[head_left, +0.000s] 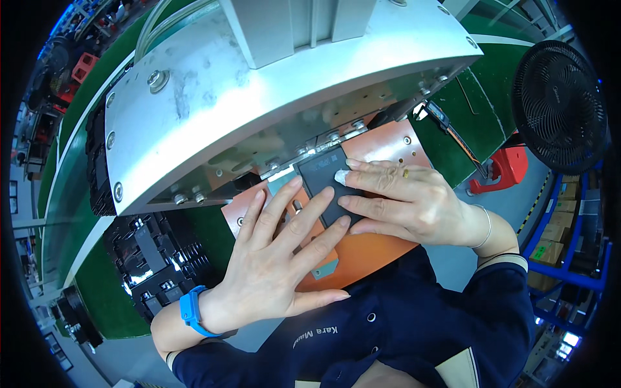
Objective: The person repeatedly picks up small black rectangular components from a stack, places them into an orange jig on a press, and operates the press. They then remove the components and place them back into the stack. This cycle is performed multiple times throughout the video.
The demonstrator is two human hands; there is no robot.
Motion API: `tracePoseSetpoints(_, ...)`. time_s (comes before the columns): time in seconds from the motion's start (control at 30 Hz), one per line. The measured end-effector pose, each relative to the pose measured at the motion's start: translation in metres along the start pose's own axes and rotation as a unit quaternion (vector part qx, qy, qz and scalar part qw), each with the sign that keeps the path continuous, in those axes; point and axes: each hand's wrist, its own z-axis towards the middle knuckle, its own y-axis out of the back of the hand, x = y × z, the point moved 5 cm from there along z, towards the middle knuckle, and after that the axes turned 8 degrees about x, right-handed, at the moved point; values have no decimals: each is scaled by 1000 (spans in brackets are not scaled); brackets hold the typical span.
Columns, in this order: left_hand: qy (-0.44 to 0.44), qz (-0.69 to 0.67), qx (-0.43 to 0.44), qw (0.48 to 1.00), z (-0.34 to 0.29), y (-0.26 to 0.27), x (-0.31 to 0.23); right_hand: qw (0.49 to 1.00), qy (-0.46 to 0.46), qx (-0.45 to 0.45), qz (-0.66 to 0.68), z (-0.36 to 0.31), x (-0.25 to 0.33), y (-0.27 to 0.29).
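Observation:
A dark grey flat rectangular block [321, 173], perhaps a battery pack, lies on an orange-brown fixture plate [381, 143] below the press's front edge. My left hand [272, 258], with a blue wristband, is open. Its fingers are spread over the left part of the plate, and some fingertips touch the block's left and near edges. From the right, my right hand [407, 200] rests with outstretched fingers on the block's right side. One of its fingertips has a white cover [341, 176], and another finger wears a ring. Part of the block is hidden under both hands.
A large silver metal press head [291, 97] overhangs the plate. Black plastic trays [155, 258] stand on the green mat at left. To the right are a digital caliper [446, 123], a hex key [467, 97], a red stool [501, 171] and a black fan [557, 97].

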Motion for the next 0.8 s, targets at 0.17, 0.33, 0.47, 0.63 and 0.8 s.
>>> tracePoseSetpoints(0.17,-1,-6,-2,1000,1,-1,1,1000,9,-7,-3,1,1,0)
tracePoseSetpoints(0.33,5,-2,10,1000,1,-1,0,1000,16,0,-19,3,3,-1)
tracePoseSetpoints(0.47,8,-10,12,1000,1,-3,0,999,8,10,-38,3,4,-3)
tracePoseSetpoints(0.63,12,-9,12,1000,1,-2,-1,998,7,5,-55,3,5,-4)
tracePoseSetpoints(0.8,11,1,12,1000,1,-1,-1,999,7,3,-54,2,4,-5)
